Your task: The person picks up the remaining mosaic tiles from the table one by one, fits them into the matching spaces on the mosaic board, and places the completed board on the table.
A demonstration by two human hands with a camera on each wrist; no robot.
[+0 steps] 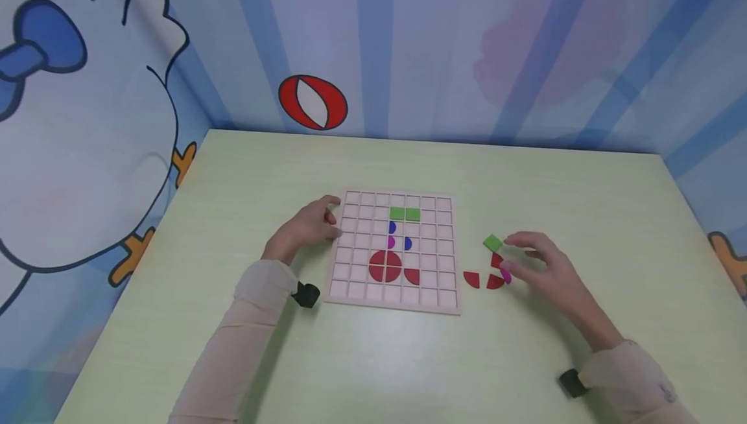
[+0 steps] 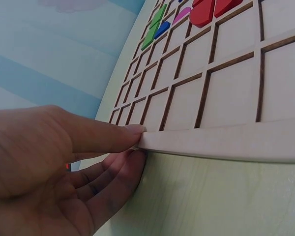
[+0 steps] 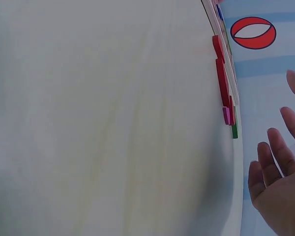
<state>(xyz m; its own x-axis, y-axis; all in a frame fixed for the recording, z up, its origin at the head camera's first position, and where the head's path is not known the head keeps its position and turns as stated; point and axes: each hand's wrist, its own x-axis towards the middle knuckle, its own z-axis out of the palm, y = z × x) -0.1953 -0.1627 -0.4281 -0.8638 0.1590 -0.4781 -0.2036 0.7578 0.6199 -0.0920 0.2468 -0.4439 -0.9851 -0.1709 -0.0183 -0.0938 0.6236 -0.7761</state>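
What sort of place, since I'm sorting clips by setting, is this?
Probably a children's playroom, perhaps a staged one: the wall shows a cartoon figure and a beach ball, and a wooden grid board holds red quarter-circle tiles.

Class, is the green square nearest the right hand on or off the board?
Off. The green square lies on the table, between the board and the right hand.

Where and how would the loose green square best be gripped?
Probably by two opposite edges, from above and the right: the green square looks thin and lies flat, a red quarter crowds its near side, and the right hand is just to its right.
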